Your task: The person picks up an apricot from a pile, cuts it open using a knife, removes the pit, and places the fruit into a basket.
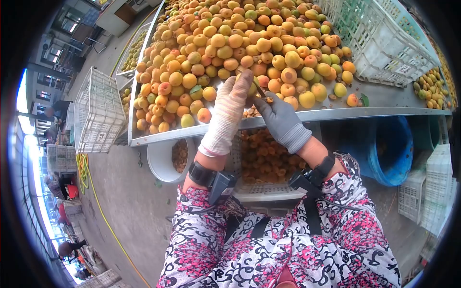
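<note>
My left hand (233, 101), in a stained white knit glove, is closed round an apricot, mostly hidden by the fingers, just above the front edge of the metal table. Beside it my right hand (281, 119), in a grey glove, is closed on a thin dark tool (260, 90) like a small knife, its tip close to the left fingers. A bit of orange apricot flesh (268, 100) shows at the right fingertips. Beyond both hands, a deep heap of apricots (221, 41), yellow to orange with some green, covers the tabletop.
Below the table edge (336, 114) stand a white bucket (156, 163) with pits, a crate (261, 192) of apricot halves and a blue barrel (372, 158). White crates (98, 113) stand at left and on the table (384, 53). A yellow hose (103, 211) crosses the floor.
</note>
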The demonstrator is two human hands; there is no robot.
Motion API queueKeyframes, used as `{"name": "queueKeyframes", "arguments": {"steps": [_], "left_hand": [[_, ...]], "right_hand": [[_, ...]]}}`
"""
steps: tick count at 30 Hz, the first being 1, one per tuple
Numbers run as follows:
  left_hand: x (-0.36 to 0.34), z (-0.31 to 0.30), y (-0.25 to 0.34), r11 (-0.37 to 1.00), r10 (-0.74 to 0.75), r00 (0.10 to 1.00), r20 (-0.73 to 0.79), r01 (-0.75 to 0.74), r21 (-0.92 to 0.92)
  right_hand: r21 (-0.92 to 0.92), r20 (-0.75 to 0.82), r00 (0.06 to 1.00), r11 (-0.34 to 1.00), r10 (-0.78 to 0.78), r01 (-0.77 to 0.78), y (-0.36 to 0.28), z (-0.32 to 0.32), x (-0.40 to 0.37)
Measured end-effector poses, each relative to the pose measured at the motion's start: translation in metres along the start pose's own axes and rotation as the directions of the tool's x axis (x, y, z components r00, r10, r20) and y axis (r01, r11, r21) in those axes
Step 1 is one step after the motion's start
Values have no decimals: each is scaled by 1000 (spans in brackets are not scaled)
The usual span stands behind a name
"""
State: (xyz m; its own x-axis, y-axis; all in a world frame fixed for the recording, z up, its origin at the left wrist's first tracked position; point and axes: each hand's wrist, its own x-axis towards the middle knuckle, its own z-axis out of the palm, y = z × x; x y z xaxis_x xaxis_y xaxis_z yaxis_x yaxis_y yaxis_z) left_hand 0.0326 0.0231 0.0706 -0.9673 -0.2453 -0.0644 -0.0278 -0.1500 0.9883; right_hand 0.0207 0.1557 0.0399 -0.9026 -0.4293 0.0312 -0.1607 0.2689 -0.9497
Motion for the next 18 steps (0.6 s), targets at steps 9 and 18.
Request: {"name": "queueKeyframes", "arguments": {"steps": [9,18], "left_hand": [[6,4,-21,972,42,996,-77,-58,-226],[-7,-3,-5,638,460,842,281,-534,554]], "right_hand": [[159,-12,997,984,77,-74,-5,8,-1],[461,37,967,854,252,-240,-18,-38,15]]}}
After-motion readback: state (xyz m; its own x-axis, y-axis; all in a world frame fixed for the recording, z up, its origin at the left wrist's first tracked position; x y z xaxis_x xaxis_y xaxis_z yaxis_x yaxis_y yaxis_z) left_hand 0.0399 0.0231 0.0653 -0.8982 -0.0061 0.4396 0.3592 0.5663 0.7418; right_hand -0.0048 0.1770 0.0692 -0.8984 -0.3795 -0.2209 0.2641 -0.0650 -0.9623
